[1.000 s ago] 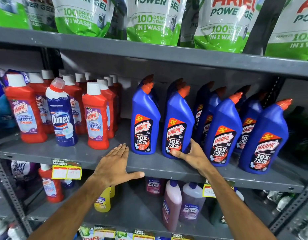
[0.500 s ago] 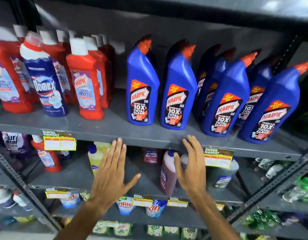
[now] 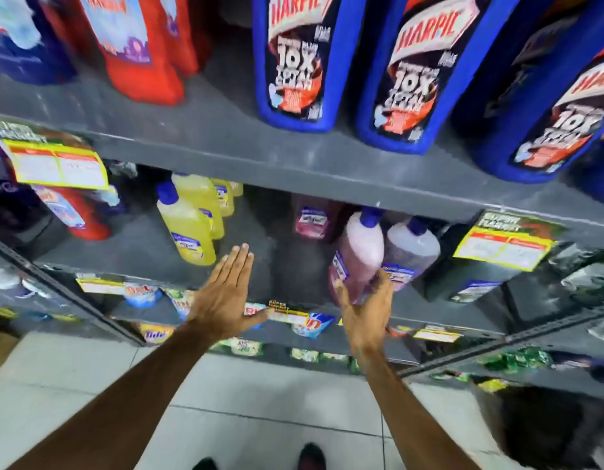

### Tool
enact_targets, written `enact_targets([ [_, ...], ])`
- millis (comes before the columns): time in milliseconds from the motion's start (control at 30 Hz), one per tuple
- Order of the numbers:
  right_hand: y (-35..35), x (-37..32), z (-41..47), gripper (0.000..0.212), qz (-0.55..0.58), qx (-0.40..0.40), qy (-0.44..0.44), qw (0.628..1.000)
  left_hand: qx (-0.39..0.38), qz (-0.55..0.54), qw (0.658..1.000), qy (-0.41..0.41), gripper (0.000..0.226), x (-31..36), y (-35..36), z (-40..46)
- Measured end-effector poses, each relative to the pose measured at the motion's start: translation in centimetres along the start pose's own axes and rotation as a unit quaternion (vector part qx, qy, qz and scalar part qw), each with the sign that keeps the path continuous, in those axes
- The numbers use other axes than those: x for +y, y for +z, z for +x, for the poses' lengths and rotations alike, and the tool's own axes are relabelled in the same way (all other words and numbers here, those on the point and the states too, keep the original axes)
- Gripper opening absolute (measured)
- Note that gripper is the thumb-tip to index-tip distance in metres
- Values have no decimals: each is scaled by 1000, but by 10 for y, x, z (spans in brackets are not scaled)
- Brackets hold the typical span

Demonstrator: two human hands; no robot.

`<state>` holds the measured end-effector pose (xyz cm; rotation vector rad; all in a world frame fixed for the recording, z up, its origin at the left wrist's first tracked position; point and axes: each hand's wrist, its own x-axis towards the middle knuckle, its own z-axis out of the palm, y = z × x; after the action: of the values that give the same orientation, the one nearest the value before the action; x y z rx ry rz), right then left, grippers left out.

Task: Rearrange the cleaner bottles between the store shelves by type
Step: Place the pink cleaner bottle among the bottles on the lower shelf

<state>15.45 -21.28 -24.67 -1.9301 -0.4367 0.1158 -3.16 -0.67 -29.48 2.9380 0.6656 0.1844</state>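
Observation:
On the lower shelf (image 3: 131,245) a pink cleaner bottle (image 3: 361,245) with a blue cap stands beside a paler lilac bottle (image 3: 412,245). My right hand (image 3: 368,310) wraps the pink bottle's lower part, thumb on its left side and fingers on its right. My left hand (image 3: 226,293) is flat and open with nothing in it, just right of the front yellow cleaner bottle (image 3: 188,228). More yellow bottles line up behind that one. Blue Harpic bottles (image 3: 293,62) and red cleaner bottles (image 3: 141,56) stand on the upper shelf (image 3: 259,164).
A red bottle (image 3: 80,212) sits at the lower shelf's left and a small pink bottle (image 3: 312,222) at its back. A dark bottle (image 3: 470,279) stands right of the lilac one. Yellow price tags (image 3: 56,164) hang from the shelf edges. Sachets fill lower shelves above the tiled floor (image 3: 259,401).
The view has dropped from the upper shelf to the lower one. Both hands have moved down. The right hand has left the blue bottle and closed on the pink bottle.

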Motion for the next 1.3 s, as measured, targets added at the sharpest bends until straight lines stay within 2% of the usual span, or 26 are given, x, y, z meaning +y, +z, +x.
enact_targets([
  [200,33,32,10,78,-6,44,40,998,-22,14,999,-18,124,-13,43,23],
  [367,44,45,12,79,-6,78,26,997,-54,10,998,-32,126,-24,66,32],
  [567,57,50,8,81,25,97,40,994,-47,3,998,-30,126,-28,73,34],
  [633,61,48,9,80,34,72,32,996,-45,-1,999,-28,127,-28,74,33],
  [933,81,39,43,72,79,-127,33,988,-58,-13,998,-33,130,-25,70,33],
  [1033,81,45,50,65,74,-166,21,983,-50,-20,998,-34,129,-26,73,33],
  [1300,79,59,71,67,26,-215,4,976,-32,-15,999,-32,127,-26,75,32],
])
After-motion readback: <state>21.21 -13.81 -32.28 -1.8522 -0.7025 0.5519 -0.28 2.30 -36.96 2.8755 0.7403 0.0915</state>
